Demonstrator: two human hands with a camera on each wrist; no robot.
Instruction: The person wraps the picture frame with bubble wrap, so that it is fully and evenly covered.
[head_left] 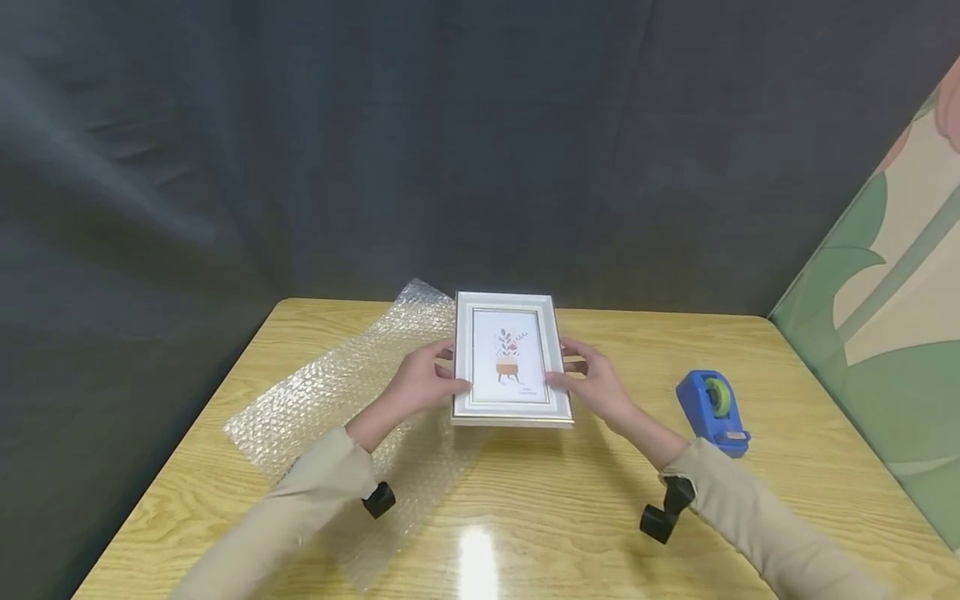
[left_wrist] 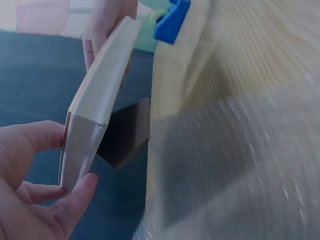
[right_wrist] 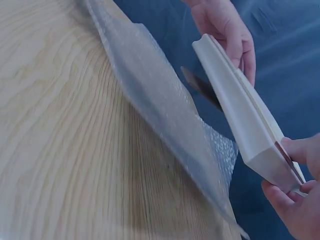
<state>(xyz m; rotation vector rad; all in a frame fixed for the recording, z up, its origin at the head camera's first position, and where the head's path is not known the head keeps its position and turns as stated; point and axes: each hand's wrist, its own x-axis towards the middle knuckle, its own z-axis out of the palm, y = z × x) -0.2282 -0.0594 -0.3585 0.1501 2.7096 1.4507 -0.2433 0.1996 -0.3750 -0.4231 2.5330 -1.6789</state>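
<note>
Pinching opposite sides of the picture frame (head_left: pixel 512 358), the left hand (head_left: pixel 422 379) and right hand (head_left: pixel 596 383) hold it above the table (head_left: pixel 570 517) toward the far edge, probably to balance its weight. Bubble wrap (head_left: pixel 337 392) lies toward the left edge, a tape dispenser (head_left: pixel 701 408) toward the right, apparently for easy reach. Small print (head_left: pixel 528 391) on the frame's front is illegible.

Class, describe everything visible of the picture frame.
The picture frame is rectangular and white, with thin golden lines around a potted-plant print. It looks like painted wood or plastic. A dark flap juts from its back. It tilts above the table, left-hand grip and right-hand grip holding its sides.
</note>
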